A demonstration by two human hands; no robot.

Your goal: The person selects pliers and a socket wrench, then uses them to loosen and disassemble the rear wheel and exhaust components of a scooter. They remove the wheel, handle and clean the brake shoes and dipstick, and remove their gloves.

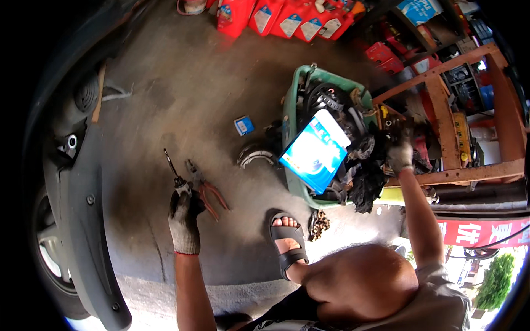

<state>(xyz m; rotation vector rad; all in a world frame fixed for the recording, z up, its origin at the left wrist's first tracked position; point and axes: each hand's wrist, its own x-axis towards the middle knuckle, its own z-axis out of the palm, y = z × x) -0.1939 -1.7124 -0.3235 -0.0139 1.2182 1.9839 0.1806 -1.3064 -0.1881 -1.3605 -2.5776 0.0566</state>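
Note:
My left hand [186,222], in a light knitted work glove with dark fingers, is closed around a slim metal rod-shaped part [172,168] with a thicker collar near the grip. Its exact kind is unclear. Just right of that hand, pliers [205,189] with red handles lie on the concrete floor. My right hand [401,151], gloved too, reaches to the orange metal rack at the right, among small dark parts. Its fingers blend into the shadow there, so what they touch is hidden.
A green bin [295,179] full of used parts and black rags carries a blue-and-white box [316,151]. A curved brake shoe [257,155] and a small blue box [243,126] lie nearby. The orange rack [448,132] stands right, red jugs [265,16] far, a vehicle bumper [83,220] left.

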